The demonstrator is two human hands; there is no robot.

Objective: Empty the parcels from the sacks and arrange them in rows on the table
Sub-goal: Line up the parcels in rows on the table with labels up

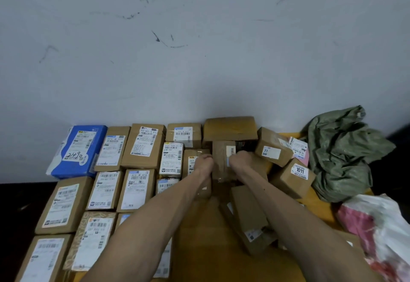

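Brown cardboard parcels with white labels lie in rows over the left half of the yellow table, with a blue parcel at the far left corner. Both hands grip one upright brown box near the wall: my left hand on its left side, my right hand on its right. Loose boxes lie unsorted to the right, one marked "77", one marked "1011". A long box rests under my right forearm.
A crumpled green sack sits at the table's far right against the wall. A white and pink plastic bag lies at the right edge. The grey scuffed wall stands right behind the parcels. Dark floor shows left of the table.
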